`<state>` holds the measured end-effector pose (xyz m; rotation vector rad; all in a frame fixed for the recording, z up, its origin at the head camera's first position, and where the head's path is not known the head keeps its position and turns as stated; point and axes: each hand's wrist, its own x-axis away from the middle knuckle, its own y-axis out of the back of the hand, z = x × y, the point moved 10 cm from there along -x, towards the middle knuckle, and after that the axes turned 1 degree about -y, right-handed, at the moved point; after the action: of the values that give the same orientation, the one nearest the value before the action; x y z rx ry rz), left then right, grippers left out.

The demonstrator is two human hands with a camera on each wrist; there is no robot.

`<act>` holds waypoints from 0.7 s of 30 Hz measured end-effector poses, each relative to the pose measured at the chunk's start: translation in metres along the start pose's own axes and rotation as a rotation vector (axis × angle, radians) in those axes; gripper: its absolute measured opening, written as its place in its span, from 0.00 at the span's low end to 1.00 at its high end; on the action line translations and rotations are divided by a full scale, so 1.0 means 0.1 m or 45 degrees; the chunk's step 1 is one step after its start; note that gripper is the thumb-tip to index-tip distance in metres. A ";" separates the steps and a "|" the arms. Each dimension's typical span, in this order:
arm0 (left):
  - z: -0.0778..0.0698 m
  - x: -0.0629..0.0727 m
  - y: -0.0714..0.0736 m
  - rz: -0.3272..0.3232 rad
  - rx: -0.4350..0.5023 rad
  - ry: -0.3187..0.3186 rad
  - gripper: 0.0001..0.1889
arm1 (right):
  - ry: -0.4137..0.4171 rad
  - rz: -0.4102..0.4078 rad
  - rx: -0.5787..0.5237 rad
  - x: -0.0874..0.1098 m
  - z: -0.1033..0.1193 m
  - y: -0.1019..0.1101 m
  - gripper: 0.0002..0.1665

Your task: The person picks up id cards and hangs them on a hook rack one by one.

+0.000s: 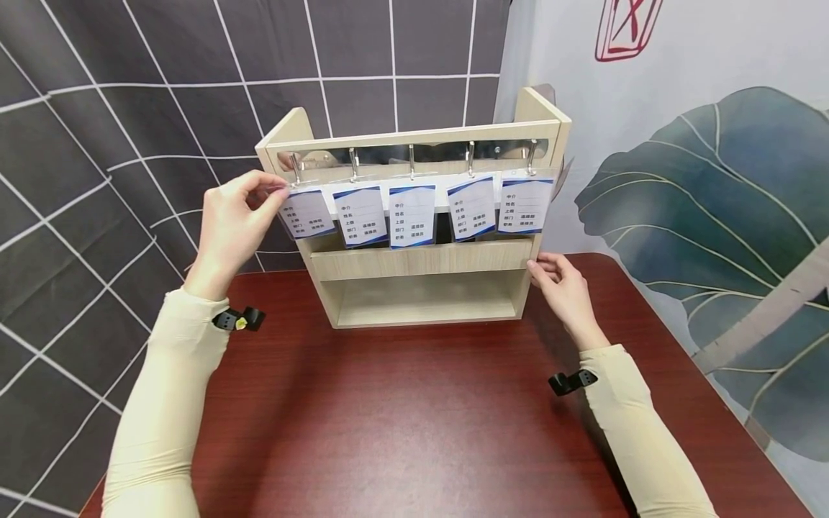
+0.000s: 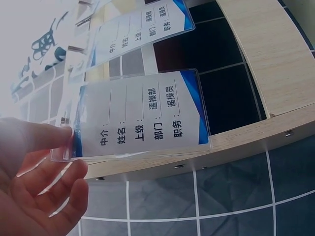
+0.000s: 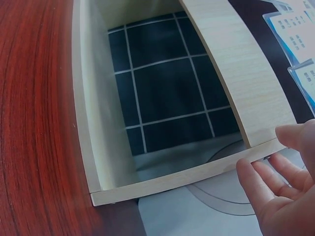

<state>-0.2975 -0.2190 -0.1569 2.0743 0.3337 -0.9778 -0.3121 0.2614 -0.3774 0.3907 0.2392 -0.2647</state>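
Observation:
My left hand is at the upper left of a wooden rack. Its thumb and fingers pinch the top edge of the leftmost name badge, a white card with blue corners in a clear sleeve. This badge hangs at the leftmost metal hook, slightly tilted. Low on the rack's right side, my right hand holds the side panel's edge between thumb and fingers. More badges of the same kind hang in a row from the other hooks.
The rack stands on a dark red table, with an open lower compartment facing me. Behind it hangs a dark cloth with a white grid. A wall with painted leaves is on the right.

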 end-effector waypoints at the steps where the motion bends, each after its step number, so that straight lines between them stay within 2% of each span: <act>1: 0.00 0.00 0.00 -0.003 0.000 -0.002 0.09 | -0.004 0.005 -0.007 0.00 0.00 0.00 0.31; 4: -0.01 0.00 0.00 -0.011 -0.001 -0.007 0.08 | -0.016 0.021 -0.017 0.02 0.04 0.00 0.30; 11: -0.01 -0.02 -0.01 -0.020 -0.018 -0.021 0.08 | -0.007 0.039 -0.053 0.14 0.35 0.01 0.28; 21: 0.00 -0.03 0.00 -0.030 -0.008 0.007 0.09 | -0.005 0.042 -0.054 0.16 0.39 0.02 0.27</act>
<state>-0.2994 -0.2184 -0.1552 2.0721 0.3637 -0.9844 -0.2895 0.2441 -0.3465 0.3517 0.2340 -0.2274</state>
